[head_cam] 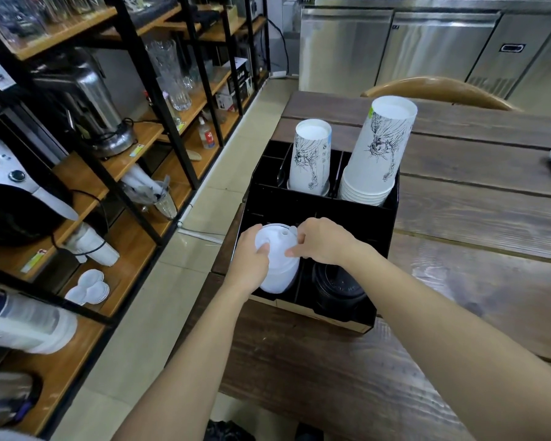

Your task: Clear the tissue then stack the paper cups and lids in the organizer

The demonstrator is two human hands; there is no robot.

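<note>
Both hands closed around a stack of white lids [279,259], tilted, lower end sunk into the front-left compartment of the black organizer [344,211]. Left hand [252,261] wrapped round the stack's left side, thumb across the top lid. Right hand [323,241] pinching the upper right edge, fingertips [295,251] on the rim. Black lids [337,286] already seated in the front-right compartment, just beside. Smaller stack of printed paper cups [312,157], upside down, in the back-left slot; taller stack of paper cups [377,151] leaning in the back-right one. No tissue visible anywhere on the wooden table [458,218].

Main risk, judged from the tilt: stack jammed against the divider if pushed down crooked, or top lids fanned apart and slid off once the grip loosened. Second risk: organizer standing near the table's left edge, so a hard downward shove likely to nudge it towards the floor. Third: right forearm close above the black lids, liable to drag them out on withdrawal.
</note>
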